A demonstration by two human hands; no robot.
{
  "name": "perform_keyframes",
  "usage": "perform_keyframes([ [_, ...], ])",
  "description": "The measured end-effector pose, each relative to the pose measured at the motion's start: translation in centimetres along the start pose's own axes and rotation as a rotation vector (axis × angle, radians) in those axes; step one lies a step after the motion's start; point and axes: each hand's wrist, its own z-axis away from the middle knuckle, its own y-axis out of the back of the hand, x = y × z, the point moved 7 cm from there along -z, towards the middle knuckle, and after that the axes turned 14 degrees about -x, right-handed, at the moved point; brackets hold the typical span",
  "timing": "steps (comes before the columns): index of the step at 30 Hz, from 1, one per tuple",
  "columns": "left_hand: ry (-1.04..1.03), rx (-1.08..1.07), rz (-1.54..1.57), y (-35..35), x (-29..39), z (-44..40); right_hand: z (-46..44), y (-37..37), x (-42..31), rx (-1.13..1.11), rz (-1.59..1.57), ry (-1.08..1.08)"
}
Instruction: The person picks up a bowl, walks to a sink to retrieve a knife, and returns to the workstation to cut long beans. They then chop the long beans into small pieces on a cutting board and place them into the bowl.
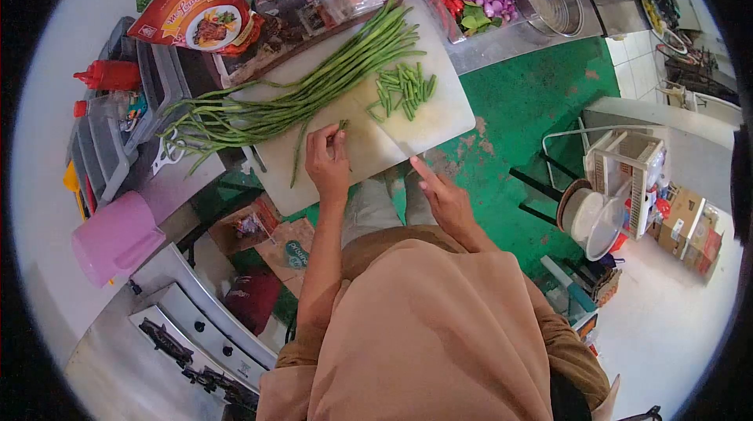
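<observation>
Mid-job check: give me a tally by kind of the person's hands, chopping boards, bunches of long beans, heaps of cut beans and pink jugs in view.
Hands (left hand, right hand): 2
Chopping board: 1
Bunch of long beans: 1
Heap of cut beans: 1
Pink jug: 1
Total: 6

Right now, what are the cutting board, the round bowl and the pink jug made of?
Cutting board: probably plastic, pale and smooth, no wood grain showing. Round bowl: looks like metal, silvery with bright reflections. Pink jug: probably plastic, satiny, one even colour.
</observation>
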Motion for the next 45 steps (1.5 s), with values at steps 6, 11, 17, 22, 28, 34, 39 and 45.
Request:
perform_keyframes([
  [6,0.006,-0.044,0.139,-1.7,1.4,-0.1,1.1,0.3,0.2,0.042,-0.047,0.039],
  [11,-0.018,-0.100,0.009,-3.4,1.1,0.1,2.0,-0.5,1.4,-0.028,-0.032,-0.009],
  [17,-0.033,-0.060,-0.104,-3.3,1.1,-0.1,2.2,-0.6,0.7,-0.055,-0.002,0.008],
  [22,0.043,-0.066,-0.053,-3.7,-0.2,0.1,2.0,-0.8,0.7,-0.075,0.032,0.006],
  [28,-0.009,-0.057,-0.087,-3.6,0.4,0.0,2.0,-1.2,0.9,-0.092,0.071,0.000],
  [34,-0.034,-0.055,-0.104,-3.6,0.8,-0.1,1.9,-1.3,0.7,-0.117,0.157,-0.063],
  [39,-0.069,-0.065,-0.107,-3.9,0.5,0.0,1.3,-1.0,0.0,-0.105,0.172,-0.093],
  [45,-0.015,-0.065,-0.097,-3.9,0.3,0.0,0.4,-1.3,0.3,-0.142,0.162,-0.125],
])
